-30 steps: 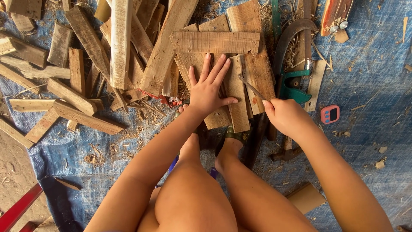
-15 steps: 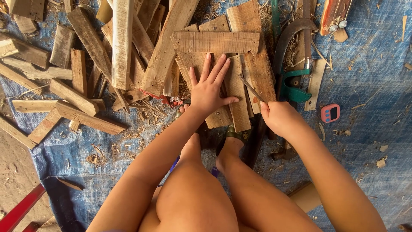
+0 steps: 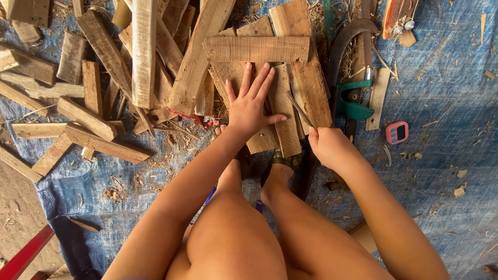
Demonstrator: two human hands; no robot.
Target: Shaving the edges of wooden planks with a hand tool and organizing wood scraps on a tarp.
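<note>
- Crowding the upper left, a pile of planks (image 3: 140,62) is stacked loosely over a blue tarp (image 3: 446,171); open tarp is left only to the right and lower left.
- A board (image 3: 306,88) is laid among short boards ahead of the feet, with a crosspiece (image 3: 257,48) set across their tops.
- The left hand (image 3: 250,106) is pressed flat on the boards, fingers spread, nothing grasped.
- The right hand (image 3: 332,148) is clenched around a thin metal tool (image 3: 301,110), likely a nail or awl; which cannot be told.
- The tool is held tilted, its tip aimed up-left onto the board, just right of the left thumb.
- The board's right edge is met by a curved dark blade (image 3: 345,41) and a green-handled tool (image 3: 355,101), lying just beside it.
- A pale wood strip (image 3: 377,98) is seen right of the green handle; a small pink device (image 3: 397,132) is lying near it on the tarp.
- Shavings and chips are scattered over the tarp.
- Bare ground (image 3: 15,207) and a red bar (image 3: 26,254) are seen at the lower left, past the tarp edge.
- Both feet are placed at the boards' near edge, one sandal (image 3: 282,158) partly visible.
</note>
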